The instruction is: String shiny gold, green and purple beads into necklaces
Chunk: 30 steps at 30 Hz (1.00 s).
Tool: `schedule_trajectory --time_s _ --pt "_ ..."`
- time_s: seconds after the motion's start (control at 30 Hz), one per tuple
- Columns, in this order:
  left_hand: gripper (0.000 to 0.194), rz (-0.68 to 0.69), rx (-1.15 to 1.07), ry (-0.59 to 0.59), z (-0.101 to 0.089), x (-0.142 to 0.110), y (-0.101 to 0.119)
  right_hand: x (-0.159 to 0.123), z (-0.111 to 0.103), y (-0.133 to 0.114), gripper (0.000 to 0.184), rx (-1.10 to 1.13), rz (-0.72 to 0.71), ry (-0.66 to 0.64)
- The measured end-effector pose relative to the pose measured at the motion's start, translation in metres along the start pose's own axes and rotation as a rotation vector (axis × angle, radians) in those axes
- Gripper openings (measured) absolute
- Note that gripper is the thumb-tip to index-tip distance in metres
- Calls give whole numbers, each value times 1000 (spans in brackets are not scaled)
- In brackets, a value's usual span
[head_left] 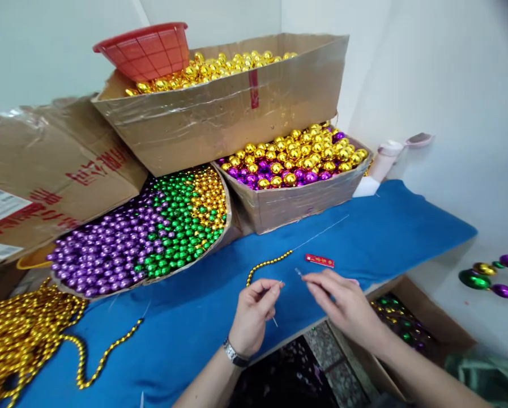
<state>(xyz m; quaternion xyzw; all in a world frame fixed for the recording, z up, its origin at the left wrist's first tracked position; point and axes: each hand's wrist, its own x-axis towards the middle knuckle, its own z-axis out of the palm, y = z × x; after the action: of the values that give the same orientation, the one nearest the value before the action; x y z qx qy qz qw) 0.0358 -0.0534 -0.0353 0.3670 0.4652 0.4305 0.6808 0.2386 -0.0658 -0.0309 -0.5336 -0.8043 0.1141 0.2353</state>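
Blue cloth-covered table (220,317). Writing: red Chinese characters on the tilted carton (67,170), cut off and not safely readable; two white labels (3,201) on it, print too small. Red packet (319,260), one, pale marks illegible, lying between the right hand and the far edge.

Left hand (254,314), watch (235,353) at wrist: thumb and forefinger pinching a slim pale piece, ends showing above and below; needle or thread, cannot tell. Right hand (336,292): fingertips pinching a small clear piece, near the left fingertips, apart from them.

Gold bead strand (270,263), one, lies on the cloth just beyond the left hand, thread (321,231) trailing toward the table's right corner. Second gold strand (109,351) near the left end, beside a gold bead heap (24,334).

Three bead-filled cartons above table level: upper (220,124), right (304,207), lower left (232,218). One red basket (147,54) atop the upper.
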Motion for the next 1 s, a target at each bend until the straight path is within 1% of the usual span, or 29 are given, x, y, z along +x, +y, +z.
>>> schedule_trajectory --time_s 0.03,0.1,0.17,0.3,0.53,1.0 --pt "21 14 7 0 0 -1 0 -3 3 -15 22 151 -2 31" --pt "21 33 19 0 -1 -4 0 -6 7 -34 19 384 19 83" --pt "21 47 30 7 -2 -6 0 -6 11 -41 18 450 39 103" --pt "21 64 55 24 -5 -9 1 -2 15 -39 19 454 36 135" --pt "21 66 32 32 -7 -11 3 -2 19 -41 20 412 27 161" --pt "19 77 15 16 -8 -10 5 1 21 -43 19 396 28 137"
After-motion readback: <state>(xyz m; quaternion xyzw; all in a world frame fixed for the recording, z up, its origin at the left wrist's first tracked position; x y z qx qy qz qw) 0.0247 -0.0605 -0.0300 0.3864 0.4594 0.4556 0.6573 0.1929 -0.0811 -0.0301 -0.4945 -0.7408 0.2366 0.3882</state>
